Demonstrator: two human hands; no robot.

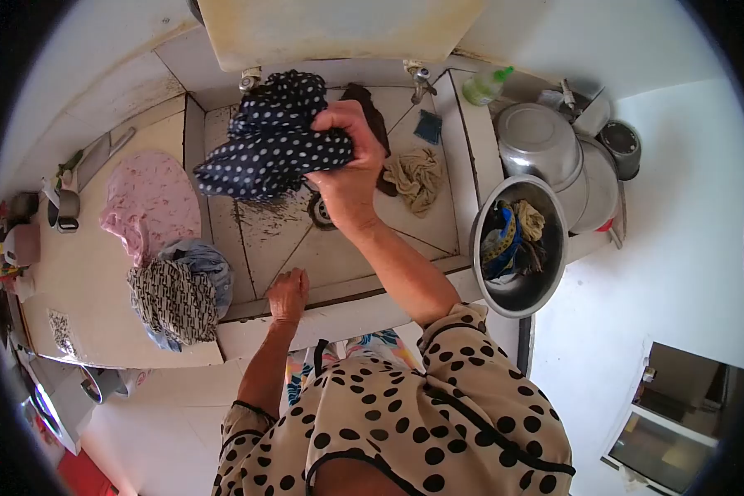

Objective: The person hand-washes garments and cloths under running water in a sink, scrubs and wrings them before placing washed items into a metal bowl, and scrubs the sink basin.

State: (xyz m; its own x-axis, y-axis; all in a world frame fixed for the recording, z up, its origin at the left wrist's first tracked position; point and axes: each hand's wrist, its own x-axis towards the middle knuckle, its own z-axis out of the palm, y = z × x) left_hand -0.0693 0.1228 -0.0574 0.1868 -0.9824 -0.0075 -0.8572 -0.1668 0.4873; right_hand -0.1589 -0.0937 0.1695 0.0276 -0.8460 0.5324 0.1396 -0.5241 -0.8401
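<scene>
My right hand (351, 165) grips a bunched dark cloth with white dots (277, 149) and holds it up over the left part of the tiled sink (281, 240). Near the sink's front edge is my left hand (288, 295), its fingers curled; whether anything is in it is hidden. The drain (320, 212) shows just below the dotted cloth. To the right of my right hand, a beige cloth (417, 180) lies crumpled in the sink, beside a dark brown cloth (376, 124) and a small dark blue piece (428, 126).
Pink cloth (150, 202) and a patterned cloth (174, 302) lie on the left counter. A metal bowl (555, 285) with cloths sits at the right edge. Behind it are metal pots (539, 140) and a green bottle (484, 85). Two taps (422, 81) are at the back wall.
</scene>
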